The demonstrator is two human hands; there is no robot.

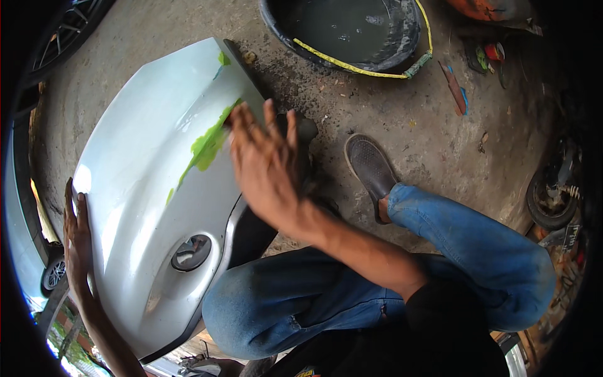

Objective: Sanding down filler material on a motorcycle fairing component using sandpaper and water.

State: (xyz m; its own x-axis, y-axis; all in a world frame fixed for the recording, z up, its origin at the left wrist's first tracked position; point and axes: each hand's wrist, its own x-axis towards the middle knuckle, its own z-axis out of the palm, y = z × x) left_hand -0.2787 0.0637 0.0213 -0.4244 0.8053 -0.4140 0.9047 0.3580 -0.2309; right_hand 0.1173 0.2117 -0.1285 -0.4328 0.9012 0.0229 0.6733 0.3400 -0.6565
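So the person's sitting low in worn blue jeans (pixel 251 301), one knee right up against a big silver-white bumper (pixel 132 176). It's to their left, a smooth, glossy, curved shell with a round opening (pixel 190 253) at the near end. Left hand (pixel 78 251) is flat along the far-left edge, fingers straight and together, gripping nothing. Right hand (pixel 267 169) is kinda blurry, fingers fanned out and palm down by a ragged, matte lime-green patch (pixel 206 149) on the panel; something dark reddish peeks out near the thumb, but I can't tell if it's being held.

Past that there's a brown perforated slip-on shoe (pixel 372 164) on gritty, stained concrete floor (pixel 440 151). Then a round black bucket (pixel 407 31) with murky grey-green water (pixel 339 25), a few pale bits floating, and a yellow handle (pixel 352 67) drooping over the near rim. Reddish-brown and blue scrap (pixel 453 91) beside it, spoked car wheel (pixel 59 38) way off top left.
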